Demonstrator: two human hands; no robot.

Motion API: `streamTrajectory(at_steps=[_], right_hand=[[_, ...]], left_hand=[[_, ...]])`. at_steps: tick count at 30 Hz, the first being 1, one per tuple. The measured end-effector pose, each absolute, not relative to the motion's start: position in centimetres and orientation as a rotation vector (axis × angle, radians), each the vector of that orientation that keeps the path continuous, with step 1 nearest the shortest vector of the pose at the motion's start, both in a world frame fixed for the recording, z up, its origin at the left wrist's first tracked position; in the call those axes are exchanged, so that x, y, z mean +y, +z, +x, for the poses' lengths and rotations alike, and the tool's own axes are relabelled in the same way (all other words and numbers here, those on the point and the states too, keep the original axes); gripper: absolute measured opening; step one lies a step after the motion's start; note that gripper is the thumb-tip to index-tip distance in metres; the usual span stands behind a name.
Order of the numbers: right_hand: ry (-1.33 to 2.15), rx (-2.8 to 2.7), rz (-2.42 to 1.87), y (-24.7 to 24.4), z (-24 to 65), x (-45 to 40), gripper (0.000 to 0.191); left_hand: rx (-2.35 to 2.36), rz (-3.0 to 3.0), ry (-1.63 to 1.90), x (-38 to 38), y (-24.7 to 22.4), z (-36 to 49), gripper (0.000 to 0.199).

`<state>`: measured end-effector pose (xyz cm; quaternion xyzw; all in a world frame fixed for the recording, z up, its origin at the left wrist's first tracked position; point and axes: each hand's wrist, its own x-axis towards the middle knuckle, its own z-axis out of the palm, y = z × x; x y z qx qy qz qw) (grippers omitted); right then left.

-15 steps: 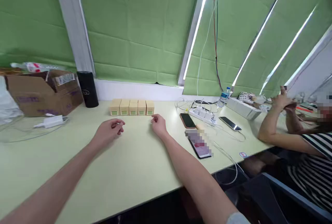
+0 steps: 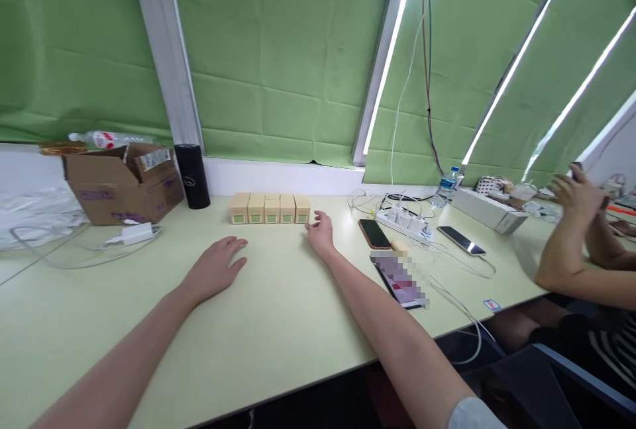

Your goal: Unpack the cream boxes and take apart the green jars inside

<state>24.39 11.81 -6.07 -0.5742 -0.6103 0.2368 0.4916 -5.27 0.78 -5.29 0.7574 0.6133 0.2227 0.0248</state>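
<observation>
Several small tan boxes [image 2: 272, 208] with greenish labels on their fronts stand side by side in one row near the wall. My left hand [image 2: 218, 266] rests low over the table in front of the row's left end, fingers and thumb spread, nothing in it. At the row's right end is my right hand [image 2: 320, 233], its thumb and fingers apart and no object between them. The thumb tip comes close to the last box; I cannot tell whether it touches.
At left are an open cardboard box [image 2: 122, 184], a black cylinder [image 2: 192, 176] and a white charger [image 2: 134, 234]. To the right lie phones [image 2: 374, 234], a power strip [image 2: 402, 224] with cables, a bottle [image 2: 447, 184] and a white box [image 2: 489, 210]. Another person's arms [image 2: 576, 243] rest at far right.
The scene has shifted right as my view turned left. My left hand's curled fingers have spread apart. My right hand's fingers have opened beside the row's end. The boxes keep their arrangement.
</observation>
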Motion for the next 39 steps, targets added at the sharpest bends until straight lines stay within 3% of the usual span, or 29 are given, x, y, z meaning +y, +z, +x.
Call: streamTrajectory(at_steps=[8, 15, 22, 30, 39], right_hand=[[0.521, -1.712, -1.576, -4.3, 24.5, 13.5, 0.088], [0.461, -1.854, -1.632, -2.9, 24.1, 14.2, 0.057], [0.488, -1.794, -1.553, -2.5, 24.6, 13.2, 0.038], [0.578, -1.689, -1.45, -4.4, 24.2, 7.8, 0.059], [0.736, -1.842, -1.212, -4.4, 21.0, 1.5, 0.052]], left_hand=[[1.925, 2.329, 0.586, -0.2, -4.6, -4.7, 0.055], [1.919, 2.359, 0.615, -0.2, -4.5, -4.6, 0.052], [1.93, 2.355, 0.627, -0.2, -4.6, -4.8, 0.052], [1.874, 2.373, 0.691, 0.7, -5.2, -5.4, 0.053], [1.788, 2.319, 0.853, 0.3, -4.5, -4.9, 0.059]])
